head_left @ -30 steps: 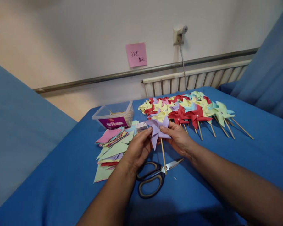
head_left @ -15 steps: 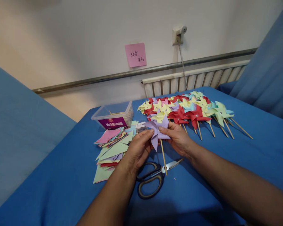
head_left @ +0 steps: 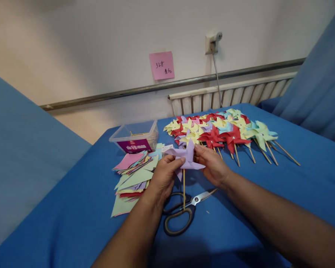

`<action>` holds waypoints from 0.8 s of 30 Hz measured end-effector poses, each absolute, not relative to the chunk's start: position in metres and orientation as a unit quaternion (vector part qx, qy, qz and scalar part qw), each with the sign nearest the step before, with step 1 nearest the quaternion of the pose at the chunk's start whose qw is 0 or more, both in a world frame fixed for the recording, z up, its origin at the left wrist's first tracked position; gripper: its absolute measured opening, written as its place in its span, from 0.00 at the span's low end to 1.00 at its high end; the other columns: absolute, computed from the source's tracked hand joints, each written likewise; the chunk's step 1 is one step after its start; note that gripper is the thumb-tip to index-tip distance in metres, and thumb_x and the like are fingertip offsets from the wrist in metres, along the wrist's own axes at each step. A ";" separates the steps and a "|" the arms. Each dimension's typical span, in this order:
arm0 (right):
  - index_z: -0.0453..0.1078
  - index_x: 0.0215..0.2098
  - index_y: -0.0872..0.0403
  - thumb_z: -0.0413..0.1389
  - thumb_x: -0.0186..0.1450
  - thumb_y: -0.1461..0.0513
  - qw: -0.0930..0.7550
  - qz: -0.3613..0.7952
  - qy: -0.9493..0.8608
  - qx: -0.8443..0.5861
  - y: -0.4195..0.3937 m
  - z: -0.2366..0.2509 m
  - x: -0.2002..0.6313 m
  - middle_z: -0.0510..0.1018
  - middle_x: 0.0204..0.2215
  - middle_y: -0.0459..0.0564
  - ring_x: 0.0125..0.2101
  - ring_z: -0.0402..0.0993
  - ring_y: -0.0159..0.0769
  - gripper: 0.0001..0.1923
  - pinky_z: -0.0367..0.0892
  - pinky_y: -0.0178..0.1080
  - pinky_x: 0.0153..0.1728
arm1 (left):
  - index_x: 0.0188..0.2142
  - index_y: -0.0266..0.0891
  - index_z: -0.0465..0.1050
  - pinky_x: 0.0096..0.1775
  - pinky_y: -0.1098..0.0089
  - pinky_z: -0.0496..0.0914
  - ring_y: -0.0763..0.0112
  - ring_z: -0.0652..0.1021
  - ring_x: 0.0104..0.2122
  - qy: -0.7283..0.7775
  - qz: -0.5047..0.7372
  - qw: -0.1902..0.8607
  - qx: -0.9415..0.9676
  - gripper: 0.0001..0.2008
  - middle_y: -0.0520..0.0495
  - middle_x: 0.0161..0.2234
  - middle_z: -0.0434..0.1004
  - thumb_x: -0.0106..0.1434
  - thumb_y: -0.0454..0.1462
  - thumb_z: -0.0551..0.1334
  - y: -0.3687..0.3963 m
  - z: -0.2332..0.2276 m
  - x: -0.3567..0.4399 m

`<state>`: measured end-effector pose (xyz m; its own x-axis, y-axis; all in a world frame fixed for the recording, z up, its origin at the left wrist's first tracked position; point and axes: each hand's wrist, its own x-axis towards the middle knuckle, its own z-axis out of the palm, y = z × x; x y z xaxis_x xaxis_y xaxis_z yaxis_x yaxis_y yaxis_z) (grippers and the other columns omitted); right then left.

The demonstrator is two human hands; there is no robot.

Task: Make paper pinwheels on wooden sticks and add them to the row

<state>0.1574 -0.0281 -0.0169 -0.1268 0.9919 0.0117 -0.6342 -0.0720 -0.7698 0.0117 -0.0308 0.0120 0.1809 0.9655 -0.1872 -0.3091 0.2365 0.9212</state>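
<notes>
At the centre of the head view, just below mid-height, the purple pinwheel (head_left: 188,160) is held above the blue cover (head_left: 72,212). Clock positions below are taken from the pinwheel.

Left hand (head_left: 164,176): the forearm enters from between 7 and 8 o'clock and runs obliquely up to the paper head. The thumb lies across the front of the head, pointing to 3 o'clock; the fingers are curled behind. This hand grasps the pinwheel.

Right hand (head_left: 213,165): the forearm enters from 4 o'clock, nearly straight at the wrist. The fingers are bent toward 9 o'clock, with the tips at the right side of the paper head. The contact area is partly hidden; whether these fingers pinch the paper cannot be told.

The wooden stick (head_left: 184,190) points to 6 o'clock, nearly upright. Its lower part overlaps the scissors (head_left: 195,200) in view; contact cannot be confirmed. The scissors lie at 6 o'clock, blade tips toward 2 o'clock.

Surrounding items: paper sheets (head_left: 135,180), stacked, at 8 o'clock; clear plastic box (head_left: 134,145) with purple label, at 10 o'clock; group of multicoloured pinwheels (head_left: 212,137), lying on the cover, at 2 o'clock.
</notes>
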 end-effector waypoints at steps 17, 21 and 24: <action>0.76 0.39 0.53 0.67 0.56 0.50 0.572 0.716 -0.332 -0.224 -0.024 -0.016 0.165 0.77 0.30 0.46 0.28 0.71 0.31 0.19 0.66 0.36 0.32 | 0.34 0.32 0.77 0.29 0.74 0.70 0.75 0.75 0.23 0.405 0.447 0.710 0.365 0.14 0.48 0.26 0.77 0.46 0.33 0.72 -0.031 0.012 0.011; 0.75 0.33 0.53 0.71 0.50 0.53 0.579 0.700 -0.339 -0.245 -0.025 -0.012 0.164 0.76 0.25 0.42 0.25 0.70 0.28 0.18 0.65 0.33 0.29 | 0.32 0.31 0.77 0.28 0.75 0.70 0.75 0.74 0.23 0.397 0.433 0.717 0.376 0.13 0.47 0.25 0.77 0.46 0.34 0.73 -0.033 0.013 0.012; 0.74 0.29 0.54 0.71 0.49 0.54 0.583 0.700 -0.325 -0.253 -0.025 -0.010 0.162 0.74 0.22 0.41 0.23 0.68 0.26 0.17 0.64 0.32 0.27 | 0.32 0.31 0.78 0.29 0.75 0.70 0.75 0.74 0.23 0.391 0.423 0.724 0.379 0.14 0.47 0.26 0.77 0.46 0.34 0.73 -0.034 0.014 0.013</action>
<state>0.1618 -0.0253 -0.0102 -0.1918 0.9811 0.0248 -0.6522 -0.1085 -0.7503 0.0133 -0.0337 0.0142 0.3360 0.9092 -0.2458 -0.3172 0.3549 0.8794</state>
